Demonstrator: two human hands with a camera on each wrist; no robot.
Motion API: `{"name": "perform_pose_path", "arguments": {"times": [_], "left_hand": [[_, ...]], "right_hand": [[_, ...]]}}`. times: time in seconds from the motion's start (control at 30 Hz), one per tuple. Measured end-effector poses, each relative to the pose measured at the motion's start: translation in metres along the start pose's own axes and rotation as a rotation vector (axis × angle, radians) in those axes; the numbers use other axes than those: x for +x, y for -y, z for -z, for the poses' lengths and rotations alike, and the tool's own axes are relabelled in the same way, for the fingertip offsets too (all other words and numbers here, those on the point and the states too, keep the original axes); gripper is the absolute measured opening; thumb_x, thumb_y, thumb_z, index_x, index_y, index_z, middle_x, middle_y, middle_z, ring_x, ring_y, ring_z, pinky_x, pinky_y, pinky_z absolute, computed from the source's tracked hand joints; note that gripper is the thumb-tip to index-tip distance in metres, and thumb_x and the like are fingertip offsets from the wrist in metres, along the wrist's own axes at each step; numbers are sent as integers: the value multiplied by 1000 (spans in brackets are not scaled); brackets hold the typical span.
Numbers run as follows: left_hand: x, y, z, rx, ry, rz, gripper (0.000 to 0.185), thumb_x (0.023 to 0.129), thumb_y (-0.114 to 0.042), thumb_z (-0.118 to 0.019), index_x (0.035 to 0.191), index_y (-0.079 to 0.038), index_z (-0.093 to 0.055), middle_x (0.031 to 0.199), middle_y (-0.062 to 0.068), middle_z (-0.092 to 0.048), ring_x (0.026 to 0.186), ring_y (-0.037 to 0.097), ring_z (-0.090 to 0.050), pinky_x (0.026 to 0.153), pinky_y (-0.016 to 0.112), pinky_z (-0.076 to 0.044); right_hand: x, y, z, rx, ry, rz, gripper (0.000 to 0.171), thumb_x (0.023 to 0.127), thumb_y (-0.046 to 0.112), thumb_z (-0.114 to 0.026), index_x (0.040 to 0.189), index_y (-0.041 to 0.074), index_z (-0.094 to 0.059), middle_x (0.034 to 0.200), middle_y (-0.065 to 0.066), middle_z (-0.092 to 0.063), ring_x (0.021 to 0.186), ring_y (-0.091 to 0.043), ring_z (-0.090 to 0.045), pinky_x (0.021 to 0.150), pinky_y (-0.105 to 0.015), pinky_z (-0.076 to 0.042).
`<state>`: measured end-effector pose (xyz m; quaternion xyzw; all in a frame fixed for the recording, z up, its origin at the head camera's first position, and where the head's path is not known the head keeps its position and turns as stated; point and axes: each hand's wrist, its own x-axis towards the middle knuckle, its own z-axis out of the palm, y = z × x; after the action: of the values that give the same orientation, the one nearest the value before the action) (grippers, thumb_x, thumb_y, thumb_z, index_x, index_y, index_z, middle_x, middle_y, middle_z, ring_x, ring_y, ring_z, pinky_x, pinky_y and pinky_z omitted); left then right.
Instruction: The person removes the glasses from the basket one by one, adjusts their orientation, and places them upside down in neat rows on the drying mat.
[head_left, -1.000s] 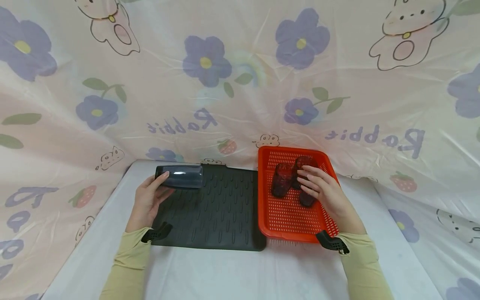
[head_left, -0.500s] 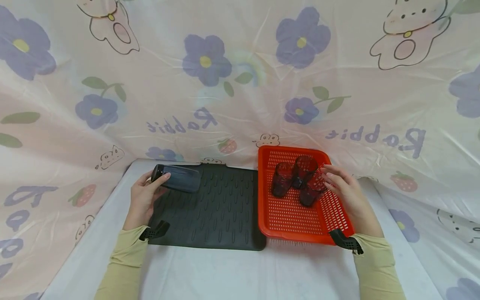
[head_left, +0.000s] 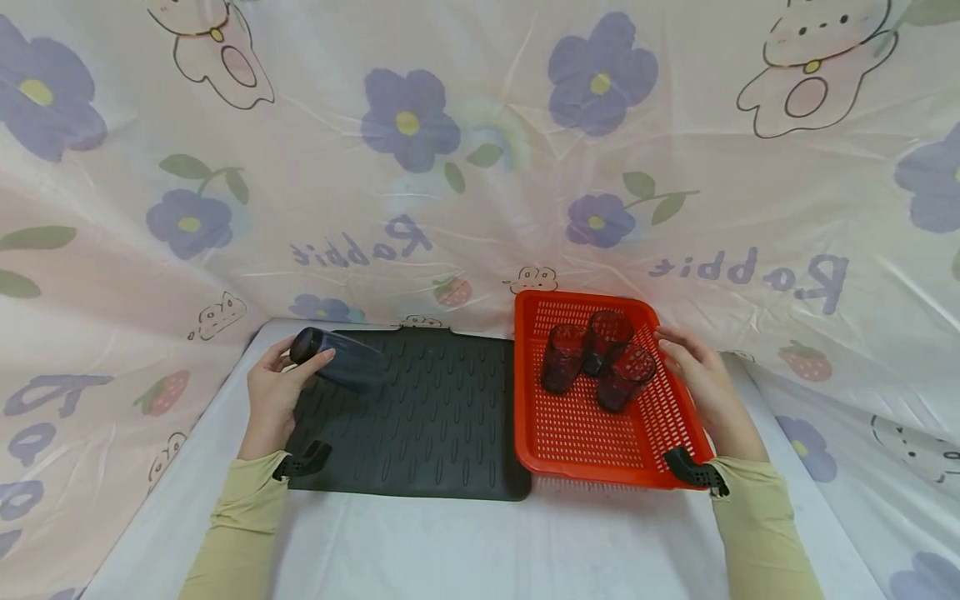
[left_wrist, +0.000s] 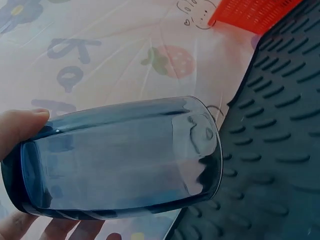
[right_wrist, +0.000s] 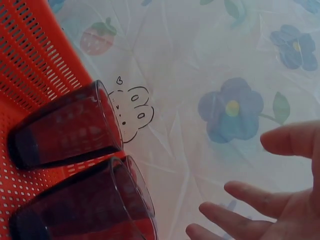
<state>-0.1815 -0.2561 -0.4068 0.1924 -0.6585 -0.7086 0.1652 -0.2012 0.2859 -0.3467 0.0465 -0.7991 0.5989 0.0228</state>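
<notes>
Black ribbed mat point(head_left: 435, 417) flat on white tabletop point(head_left: 480, 542), its right edge just beside the orange basket point(head_left: 592, 442). Behind & around: pink plastic sheet point(head_left: 480, 167) w/ purple flowers, strawberries, rabbit drawings & "Rabbit" lettering, draped as backdrop.

The only readable lettering stood on the flowered plastic sheet point(head_left: 480, 208) hung behind and around the table. The word "Rabbit" was printed on it in purple and appeared mirror-reversed in the head view, once at the far middle point(head_left: 362, 243) above the black mat and once at the far right point(head_left: 750, 271) beyond the red basket. On the left side of the sheet, purple letters point(head_left: 45, 408) of the same print were only partly legible. Nothing else carried any label, brand or number.
</notes>
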Motion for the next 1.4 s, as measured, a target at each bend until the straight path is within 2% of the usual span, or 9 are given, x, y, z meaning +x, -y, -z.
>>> {"name": "perform_pose_path", "arguments": {"times": [0.07, 0.17, 0.23, 0.37, 0.47, 0.7, 0.83, 1.1, 1.4], "left_hand": [[1, 0, 2, 34, -15, -15, 71, 69, -18, -88, 132, -12, -57, 100, 1, -55, 70, 6, -59, 64, 16, -51], [3, -2, 4, 84, -27, -35, 69, 70, -20, -88, 132, -16, -57, 102, -1, -54, 76, 7, -58, 71, 18, -48], [4, -2, 6, 114, -31, -55, 68, 71, -20, -87, 132, -18, -57, 103, -2, -53, 83, 8, -58, 76, 18, -46], [6, -2, 7, 100, -33, -78, 68, 69, -16, -88, 129, -19, -58, 101, -1, -56, 85, 10, -60, 75, 18, -47], [8, -1, 8, 89, -35, -96, 69, 67, -13, -89, 129, -16, -57, 99, 0, -58, 86, 11, -61, 72, 16, -48], [8, 6, 9, 125, -51, -164, 67, 68, -7, -87, 128, -14, -57, 107, -1, -58, 97, 15, -59, 74, 15, -49], [9, 12, 11, 159, -58, -220, 67, 69, -4, -86, 129, -13, -57, 110, 0, -56, 98, 14, -58, 76, 16, -49], [-6, -1, 12, 176, -11, -221, 69, 69, 4, -83, 132, -9, -57, 119, 9, -57, 103, 15, -55, 86, 23, -47], [-1, 7, 16, 142, -11, -233, 68, 69, 4, -83, 130, -10, -58, 124, 11, -58, 106, 16, -54, 87, 24, -45]], "right_hand": [[1, 0, 2, -20, 11, -9, 40, 101, 34, -49, 135, 13, -48, 118, 18, -50, 121, -9, -42, 107, -36, -35], [4, -1, 4, -30, 29, -25, 46, 101, 37, -47, 138, 10, -45, 123, 14, -49, 120, -8, -42, 109, -54, -25], [7, -2, 5, -35, 42, -39, 50, 101, 38, -47, 140, 7, -42, 130, 5, -47, 124, -14, -40, 109, -57, -23], [12, -4, 6, -67, 79, -79, 62, 101, 41, -44, 145, -1, -32, 147, -16, -32, 135, -32, -27, 110, -59, -20], [15, -6, 7, -80, 105, -98, 66, 102, 41, -43, 147, -5, -26, 151, -23, -21, 137, -39, -20, 110, -59, -18], [23, -16, 9, -112, 141, -115, 63, 103, 37, -42, 146, -6, -26, 150, -24, -23, 136, -39, -22, 110, -58, -19], [24, -21, 11, -137, 154, -114, 63, 103, 37, -42, 145, -8, -27, 149, -26, -23, 134, -40, -23, 109, -59, -21], [26, -25, 13, -143, 181, -118, 66, 102, 39, -42, 145, -8, -26, 150, -27, -20, 136, -42, -22, 109, -59, -21], [29, -27, 13, -141, 208, -138, 69, 102, 42, -43, 147, -7, -24, 151, -27, -18, 137, -42, -20, 110, -58, -19]]}}
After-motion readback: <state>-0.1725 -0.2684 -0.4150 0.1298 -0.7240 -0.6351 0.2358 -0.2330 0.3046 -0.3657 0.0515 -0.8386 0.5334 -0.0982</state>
